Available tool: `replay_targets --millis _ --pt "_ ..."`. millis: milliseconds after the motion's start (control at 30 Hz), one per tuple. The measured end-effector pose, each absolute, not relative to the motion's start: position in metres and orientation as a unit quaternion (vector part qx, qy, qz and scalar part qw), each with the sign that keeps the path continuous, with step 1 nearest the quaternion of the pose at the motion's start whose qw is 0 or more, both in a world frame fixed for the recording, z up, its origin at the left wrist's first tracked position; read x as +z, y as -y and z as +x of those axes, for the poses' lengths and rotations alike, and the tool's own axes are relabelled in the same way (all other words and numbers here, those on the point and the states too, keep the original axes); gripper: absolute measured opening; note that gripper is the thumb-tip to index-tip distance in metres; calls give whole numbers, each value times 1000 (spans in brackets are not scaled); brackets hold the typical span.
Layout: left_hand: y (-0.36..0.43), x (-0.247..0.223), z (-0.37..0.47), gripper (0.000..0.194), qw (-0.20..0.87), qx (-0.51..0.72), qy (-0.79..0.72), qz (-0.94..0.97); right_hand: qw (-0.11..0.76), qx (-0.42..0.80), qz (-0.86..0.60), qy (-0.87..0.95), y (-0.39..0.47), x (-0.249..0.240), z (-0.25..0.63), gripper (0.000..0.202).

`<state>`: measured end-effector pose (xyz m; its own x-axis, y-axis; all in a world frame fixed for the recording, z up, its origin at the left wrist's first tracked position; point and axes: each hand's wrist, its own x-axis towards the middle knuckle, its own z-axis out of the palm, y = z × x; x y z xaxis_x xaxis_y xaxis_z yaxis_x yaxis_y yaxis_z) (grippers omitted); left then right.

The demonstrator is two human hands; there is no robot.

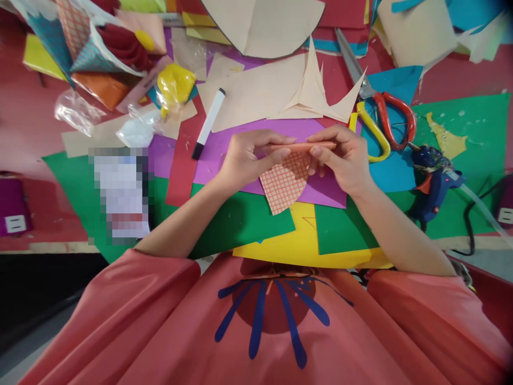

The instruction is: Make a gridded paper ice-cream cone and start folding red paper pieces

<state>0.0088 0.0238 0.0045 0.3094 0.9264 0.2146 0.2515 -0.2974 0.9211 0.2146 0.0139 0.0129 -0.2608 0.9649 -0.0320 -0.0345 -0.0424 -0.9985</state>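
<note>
My left hand and my right hand are both closed, thumbs and fingers pinching a thin orange roll from its two ends. Just below the roll hangs a cone-shaped piece of red-and-cream checked paper, its point toward me. Whether roll and checked paper are joined I cannot tell. Purple paper lies under the hands. To the right of my right hand are scissors with red and yellow handles. A white marker with a black cap rests left of my left hand.
At the right a blue glue gun lies on green paper, its cord trailing off. A blurred-out phone-like object sits at the left. Cream paper offcuts, bagged yellow clay-like material and checked cones crowd the back.
</note>
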Motion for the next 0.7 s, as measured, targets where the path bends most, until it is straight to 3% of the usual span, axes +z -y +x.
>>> replay_targets --millis 233,400,533,600,700 --pt "-35 -4 -6 22 302 509 -441 675 437 427 -494 619 -16 -2 224 32" --pt "-52 -12 -26 33 187 460 -436 751 367 358 -508 692 -19 -7 225 26" --pt "-48 -6 -24 30 132 477 -424 759 356 350 -502 706 -23 -9 225 15" --pt "-39 -1 -17 24 157 503 -423 737 380 361 -502 687 -23 -9 224 18" --pt "-25 6 -8 18 348 519 -414 662 447 345 -526 636 -19 -4 223 21"
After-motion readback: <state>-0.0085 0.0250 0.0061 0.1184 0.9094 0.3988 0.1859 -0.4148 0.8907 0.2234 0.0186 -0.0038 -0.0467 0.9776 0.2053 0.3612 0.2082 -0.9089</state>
